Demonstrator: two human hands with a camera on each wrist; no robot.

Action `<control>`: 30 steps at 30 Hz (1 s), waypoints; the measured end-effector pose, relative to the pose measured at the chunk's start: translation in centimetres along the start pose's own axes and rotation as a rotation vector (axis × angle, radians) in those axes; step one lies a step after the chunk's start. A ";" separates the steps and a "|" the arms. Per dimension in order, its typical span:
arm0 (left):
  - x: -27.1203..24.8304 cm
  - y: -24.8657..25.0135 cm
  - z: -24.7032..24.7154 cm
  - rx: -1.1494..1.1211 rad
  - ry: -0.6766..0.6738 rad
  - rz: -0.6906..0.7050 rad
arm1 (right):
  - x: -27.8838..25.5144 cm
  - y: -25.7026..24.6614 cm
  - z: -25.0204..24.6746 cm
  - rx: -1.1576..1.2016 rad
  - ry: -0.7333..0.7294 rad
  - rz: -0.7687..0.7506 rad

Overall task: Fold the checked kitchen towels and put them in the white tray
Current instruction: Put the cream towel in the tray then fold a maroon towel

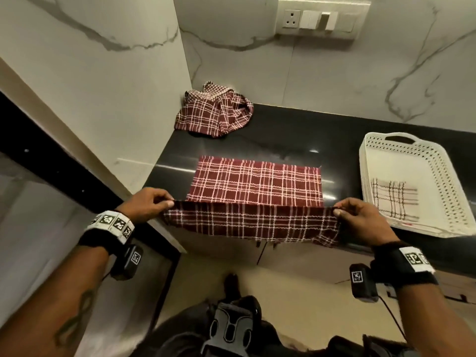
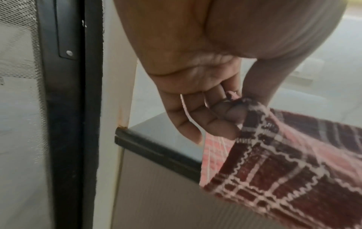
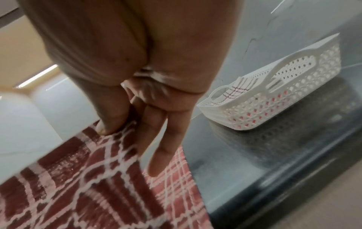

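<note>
Head view: left hand point(image 1: 148, 203) and right hand point(image 1: 360, 217) each pinch a near corner of the maroon checked towel point(image 1: 255, 184), thumb against fingers, clamped on the cloth. The held edge is lifted, stretched between the hands w/ a strip sagging below them over the front edge of the black counter point(image 1: 296, 140); the rest lies flat on the counter beyond the hands. Bare counter beyond the towel's far edge and to the right hand's side. Marble side wall point(image 1: 90, 99) stands just left of the left hand. White tray point(image 1: 371, 161) sits right of the right hand, apart from the towel, w/ a folded pale checked towel point(image 1: 394, 199) inside. A crumpled heap of maroon towels point(image 1: 213, 112) lies in the far corner, well beyond the left hand. Switch plate point(image 1: 322, 19) on the back wall.

Left wrist view: left hand point(image 2: 195, 86) pinches the towel point(image 2: 274, 170) corner, thumb and forefinger closed on it, other fingers curled loosely. Counter edge point(image 2: 156, 147) under the fingers. Dark door frame point(image 2: 68, 108) w/ mesh to the outer side. Blurred.

Right wrist view: right hand point(image 3: 149, 100) thumb presses the towel point(image 3: 88, 178) against the forefinger, which is mostly hidden; two fingers hang straight. Tray point(image 3: 274, 96) to the outer side, pale towel only glimpsed through the handle. Motion blur.
</note>
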State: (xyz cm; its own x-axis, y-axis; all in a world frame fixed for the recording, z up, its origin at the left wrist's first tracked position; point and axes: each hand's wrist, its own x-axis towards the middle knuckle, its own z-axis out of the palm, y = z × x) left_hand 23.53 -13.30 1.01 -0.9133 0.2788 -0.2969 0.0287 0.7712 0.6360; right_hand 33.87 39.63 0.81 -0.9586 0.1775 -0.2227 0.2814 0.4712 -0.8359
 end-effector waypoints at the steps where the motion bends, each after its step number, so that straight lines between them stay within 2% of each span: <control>1: 1.3 0.5 -0.4 -0.039 0.070 0.018 | 1.5 -0.3 -0.1 -0.003 0.060 -0.019; 4: 7.0 1.9 -1.5 -0.042 0.262 0.042 | 6.9 -1.3 0.2 0.006 0.201 -0.036; 6: 11.3 2.4 -1.7 -0.056 0.307 0.032 | 10.7 -1.6 0.8 -0.044 0.273 -0.016; 10: 19.2 2.6 -0.5 0.027 0.280 -0.041 | 17.4 -0.1 2.2 -0.201 0.334 0.103; 13: 22.7 2.0 1.4 0.073 0.211 -0.088 | 20.3 1.8 3.3 -0.238 0.337 0.214; 16: 24.1 1.5 2.7 0.106 0.175 -0.064 | 21.5 2.7 4.1 -0.252 0.378 0.293; 20: 24.7 1.1 2.8 0.096 0.202 -0.051 | 21.8 3.2 4.6 -0.264 0.412 0.306; 27: 24.8 0.0 1.9 0.090 0.224 -0.108 | 21.9 2.9 4.4 -0.276 0.391 0.319; 30: 25.0 -0.3 1.5 0.076 0.176 -0.153 | 22.0 2.2 4.4 -0.328 0.363 0.365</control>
State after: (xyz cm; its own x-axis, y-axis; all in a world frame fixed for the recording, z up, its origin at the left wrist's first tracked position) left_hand 1.29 -5.73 -7.70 -0.9660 0.0568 -0.2522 -0.0904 0.8396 0.5356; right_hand 13.21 40.79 -8.12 -0.7381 0.6334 -0.2321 0.6429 0.5560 -0.5268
